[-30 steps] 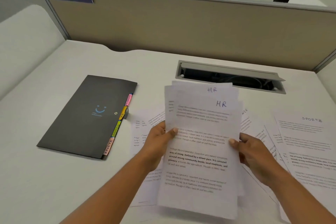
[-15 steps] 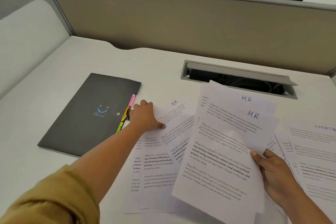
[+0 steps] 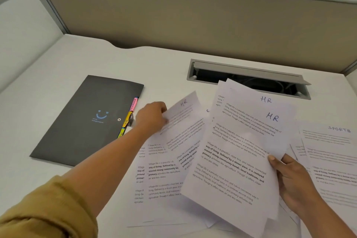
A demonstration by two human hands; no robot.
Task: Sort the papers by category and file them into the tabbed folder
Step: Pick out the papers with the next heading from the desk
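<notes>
My right hand [image 3: 295, 183] grips a small stack of HR sheets [image 3: 237, 147] by its right edge, held tilted above the desk. My left hand [image 3: 152, 116] pinches the top left of another sheet marked HR [image 3: 183, 110], whose top edge curls up off the spread of printed papers [image 3: 160, 176] lying beneath. The dark grey tabbed folder [image 3: 87, 120] lies shut at the left, its coloured tabs [image 3: 129, 118] right beside my left hand.
Sheets headed SPORTS [image 3: 332, 145] lie at the right of the white desk. An open cable tray [image 3: 249, 79] is sunk into the desk behind the papers. A beige partition [image 3: 193, 21] with a "112" plate closes the far side.
My left hand let go of the stack, reached left to a loose HR sheet and now lifts its top edge. The stack has shifted right in my right hand alone.
</notes>
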